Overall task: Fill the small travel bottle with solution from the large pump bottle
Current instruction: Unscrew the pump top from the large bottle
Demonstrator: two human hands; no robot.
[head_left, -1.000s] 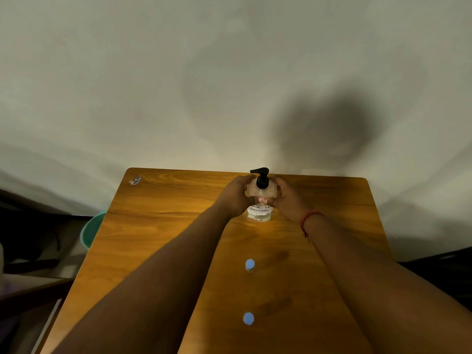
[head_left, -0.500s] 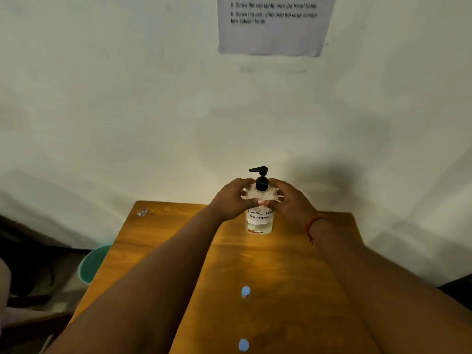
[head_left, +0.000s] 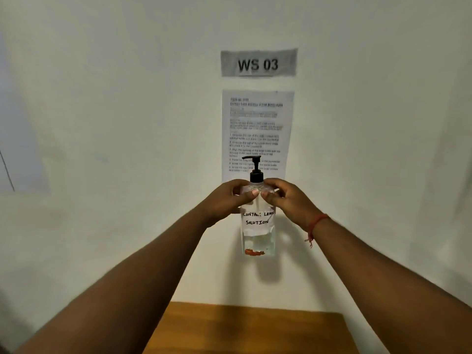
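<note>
The contact lens solution pump bottle (head_left: 258, 221) has been lifted off the wooden table (head_left: 250, 328) and is held upright before the wall, gripped at its shoulders by the left hand (head_left: 227, 200) and right hand (head_left: 287, 200). No travel bottle is seen now; filling appears not yet begun.

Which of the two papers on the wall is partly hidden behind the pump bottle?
The lower white instruction sheet: the clear pump bottle's black pump head overlaps its bottom edge. The grey "WS 03" sign above it is fully visible.
</note>
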